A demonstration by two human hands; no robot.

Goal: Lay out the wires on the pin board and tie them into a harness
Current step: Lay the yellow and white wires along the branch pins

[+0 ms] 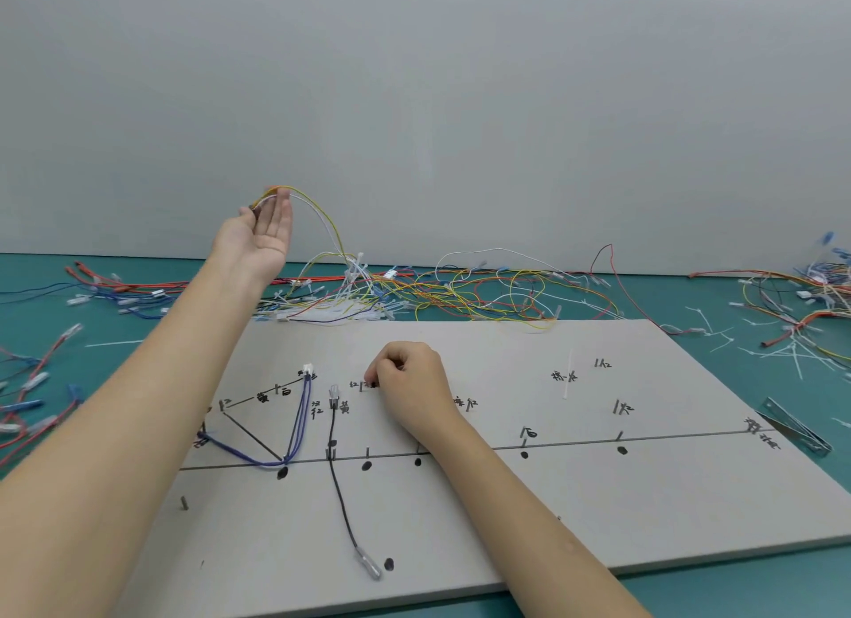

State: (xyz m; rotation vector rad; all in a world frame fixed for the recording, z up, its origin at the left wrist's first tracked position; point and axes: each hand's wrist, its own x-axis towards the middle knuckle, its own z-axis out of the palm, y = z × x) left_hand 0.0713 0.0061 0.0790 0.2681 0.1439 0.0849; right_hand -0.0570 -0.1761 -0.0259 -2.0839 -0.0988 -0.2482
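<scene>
Left hand (262,235) was raised above the table (138,332), fingertips pinching yellow and white wires (322,216) that trailed down into the loose pile (414,290) behind the board (598,493). Right hand (412,382) rested curled on the board beside a pin; what it gripped could not be told. Blue wire (276,451) looped round pins at left. Black wire (338,479) ran from a pin toward the near edge.

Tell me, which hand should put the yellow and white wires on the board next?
Probably the left hand: it already pinches the yellow and white wires, lifted clear of the wire pile. The right hand is curled by a pin on the pin board, well placed to steady things.
</scene>
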